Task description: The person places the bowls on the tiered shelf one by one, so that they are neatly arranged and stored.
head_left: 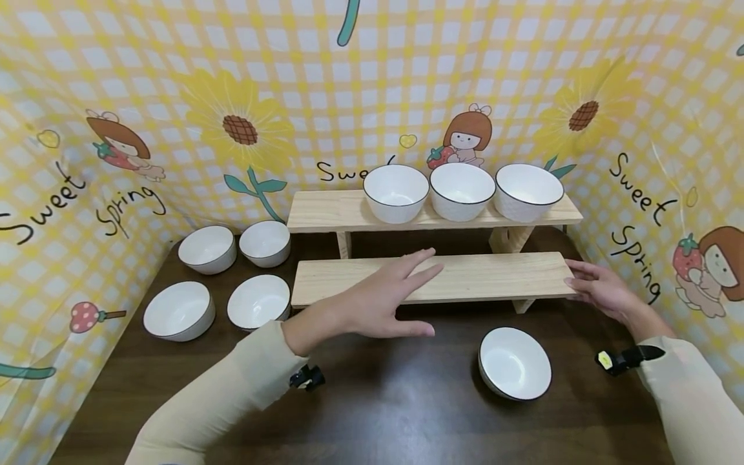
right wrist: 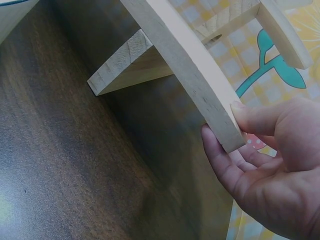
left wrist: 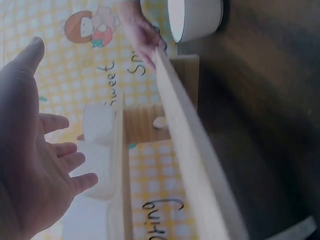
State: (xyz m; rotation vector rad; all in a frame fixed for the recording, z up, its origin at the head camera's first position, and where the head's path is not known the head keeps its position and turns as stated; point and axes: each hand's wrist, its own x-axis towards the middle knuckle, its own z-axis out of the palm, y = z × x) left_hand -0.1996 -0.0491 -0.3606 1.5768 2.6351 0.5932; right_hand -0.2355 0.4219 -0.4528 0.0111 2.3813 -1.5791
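Head view: right hand (head_left: 601,292) pinches the lower board (head_left: 500,276) at its right end, long axis left-right. Left hand (head_left: 388,296) hovers near mid-board, fingers spread, probably not touching.

The right hand (head_left: 601,289) grips the shelf's (head_left: 494,278) lower right end; the left hand (head_left: 386,296) is near it. Three bowls (head_left: 462,192) stand on the shelf, four bowls (head_left: 179,311) at its left, one bowl (head_left: 514,363) in front.

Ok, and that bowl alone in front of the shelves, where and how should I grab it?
Probably pinch the bowl by the right side of its rim, coming from above and the right: it sits mouth up, with bare table there. The right hand suits that side, but must first release the lower board.
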